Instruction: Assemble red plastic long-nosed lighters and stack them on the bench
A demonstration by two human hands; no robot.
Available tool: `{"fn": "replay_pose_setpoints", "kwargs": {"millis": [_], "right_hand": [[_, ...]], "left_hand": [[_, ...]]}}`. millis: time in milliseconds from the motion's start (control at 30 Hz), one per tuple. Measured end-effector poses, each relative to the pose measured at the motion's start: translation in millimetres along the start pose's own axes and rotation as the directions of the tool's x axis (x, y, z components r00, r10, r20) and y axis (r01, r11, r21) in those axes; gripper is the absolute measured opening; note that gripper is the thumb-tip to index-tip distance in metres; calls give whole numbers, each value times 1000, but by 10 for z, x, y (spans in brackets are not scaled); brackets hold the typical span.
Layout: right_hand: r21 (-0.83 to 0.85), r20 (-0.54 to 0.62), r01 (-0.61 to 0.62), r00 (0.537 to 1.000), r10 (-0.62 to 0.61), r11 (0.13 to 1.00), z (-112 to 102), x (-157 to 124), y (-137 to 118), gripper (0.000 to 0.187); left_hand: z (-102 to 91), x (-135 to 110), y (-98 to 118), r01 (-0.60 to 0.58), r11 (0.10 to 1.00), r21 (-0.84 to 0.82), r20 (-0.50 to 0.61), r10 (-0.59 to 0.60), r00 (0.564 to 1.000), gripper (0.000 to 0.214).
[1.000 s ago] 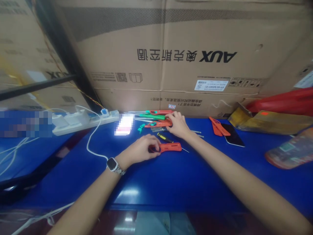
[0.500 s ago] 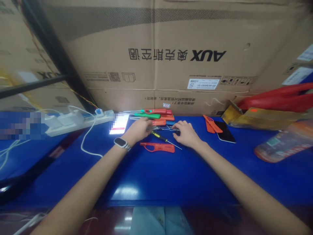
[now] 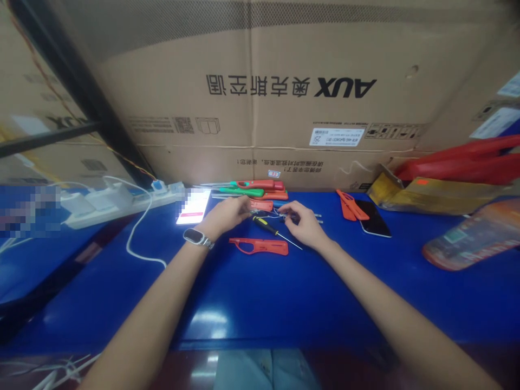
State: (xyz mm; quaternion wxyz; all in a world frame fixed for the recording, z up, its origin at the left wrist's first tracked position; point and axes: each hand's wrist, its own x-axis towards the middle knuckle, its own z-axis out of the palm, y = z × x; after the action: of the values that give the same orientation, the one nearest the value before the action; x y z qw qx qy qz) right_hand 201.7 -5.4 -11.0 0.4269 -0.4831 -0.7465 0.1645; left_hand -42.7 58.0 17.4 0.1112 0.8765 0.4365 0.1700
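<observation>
My left hand (image 3: 229,214) has its fingers closed at the left end of some thin wires; what they grip is too small to make out. Opposite it, the curled fingers of my right hand (image 3: 301,223) hold a small black part (image 3: 295,218) with thin wires. Thin metal prongs stick out past that hand. A black and yellow screwdriver (image 3: 265,222) lies between the hands, its tip pointing right and toward me. Nearer me rests an orange lighter casing half (image 3: 262,247). Just behind my hands are a green stick lighter (image 3: 249,192) and a red stick lighter (image 3: 260,184).
At left stand a white power strip (image 3: 140,202) with chargers and a lit phone (image 3: 195,206). Orange casing pieces (image 3: 352,207) overlap a dark phone (image 3: 377,222) at right. Beyond are a taped carton (image 3: 430,197) with red pieces and a plastic jar (image 3: 467,238). A large cardboard box (image 3: 264,124) closes off the back.
The view has shifted slightly. My right hand has turned a little, and metal prongs now show beyond its fingers. My left hand stays close to the wires.
</observation>
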Motion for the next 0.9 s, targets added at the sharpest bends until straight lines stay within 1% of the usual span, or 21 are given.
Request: {"fn": "replay_pose_setpoints", "kwargs": {"millis": [100,167,233,333,500,600,700,800,900], "right_hand": [[-29,-47,-13,999,12,999,-20,-11,10,33],[-95,-42,-23,999,19,995,-21,-21,22,36],[-191,-15,-32,999,30,981,-10,-30,26,35],[-295,3,-50,999,54,954,26,-21,11,27],[-342,25,-80,995,95,936,60,52,-38,19],[-287,19,-98,994,108,953,34,93,-58,15],[-157,-48,-118,993,112,980,-18,132,-72,18],[-42,-101,-116,989,112,992,-64,194,-101,21],[85,-122,-94,987,104,992,-64,278,-161,27]], "left_hand": [[-137,-94,54,-70,991,-112,-90,60,994,9],[-215,-153,117,-102,976,-192,-176,68,982,14],[-259,-195,179,-121,961,-247,-249,57,967,17],[-253,-216,232,-129,942,-309,-310,28,950,18],[-155,-182,226,-175,873,-455,-414,-33,910,22],[-123,-167,214,-193,859,-474,-462,-56,885,22],[-117,-166,198,-193,872,-449,-484,-56,874,21],[-112,-168,174,-171,881,-441,-462,-60,885,20],[-90,-164,156,-129,886,-446,-398,-68,915,24]]}}
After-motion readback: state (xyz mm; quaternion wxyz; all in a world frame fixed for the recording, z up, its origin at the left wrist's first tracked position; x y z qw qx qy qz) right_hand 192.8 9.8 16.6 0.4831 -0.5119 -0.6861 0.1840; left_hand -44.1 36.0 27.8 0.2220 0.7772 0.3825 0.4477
